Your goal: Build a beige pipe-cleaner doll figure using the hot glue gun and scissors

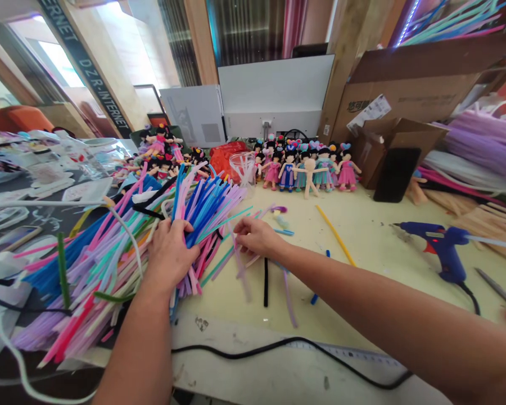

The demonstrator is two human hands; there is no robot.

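A large pile of coloured fuzzy stems (pixel 109 264) covers the left side of the table. My left hand (pixel 172 250) is wrapped round a bundle of blue, pink and lilac stems (pixel 206 208) at the pile's right edge. Just right of that bundle, my right hand (pixel 255 237) has its fingers pressed together at a pale lilac stem (pixel 241 270), which is slightly blurred. Below the right hand a black stem (pixel 265 284) and another lilac stem (pixel 290 301) lie on the yellow tabletop (pixel 354 222).
Small dolls (pixel 289 171) stand in a row at the back, beside a clear cup (pixel 242 169). A yellow stem (pixel 335 235) lies right of centre. At the right are a blue glue gun (pixel 441 247) and scissors (pixel 500 292). A black cable (pixel 257 350) crosses the front.
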